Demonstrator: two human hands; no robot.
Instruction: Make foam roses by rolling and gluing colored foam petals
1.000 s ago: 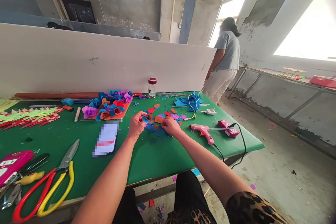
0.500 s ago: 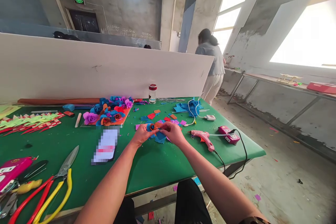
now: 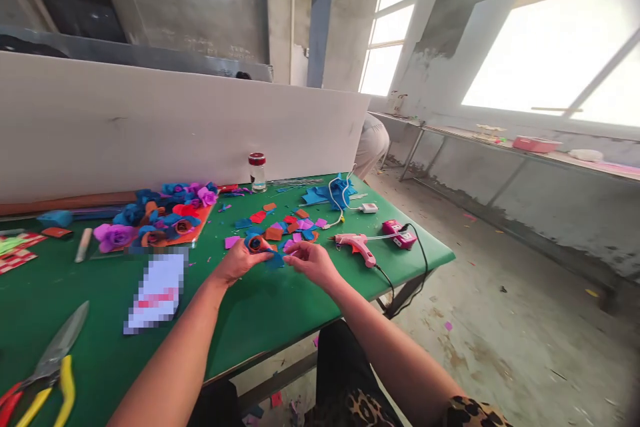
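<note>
Your left fingers (image 3: 260, 257) pinch blue-orange paper rose (image 3: 255, 243), likely steadying it; right fingers (image 3: 303, 250) half-curled, grip unclear.

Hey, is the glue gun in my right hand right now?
No, the pink glue gun lies on the green table, apart from your right hand.

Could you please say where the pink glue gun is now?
In the head view, the pink glue gun lies on the green table, right of the right hand and left of the pink block.
</note>
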